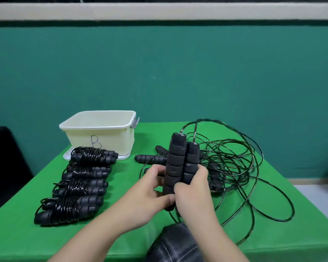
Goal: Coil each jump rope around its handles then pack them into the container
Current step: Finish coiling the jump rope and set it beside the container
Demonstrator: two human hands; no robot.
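partly hidden, both handles (180, 163) vanish inside two hands' grip.

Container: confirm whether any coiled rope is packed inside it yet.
No, the container shows nothing inside; four coiled ropes lie on the table beside it.

Bare green table (121, 233) lay open along the near edge and at the near left corner. A row of four coiled ropes (78, 183) blocked the left side, running back to the cream tub (100, 140) at the far left. A tangle of loose cord (235, 167) and spare handles (151, 158) covered the right half. A narrow bare lane ran between row and tangle.
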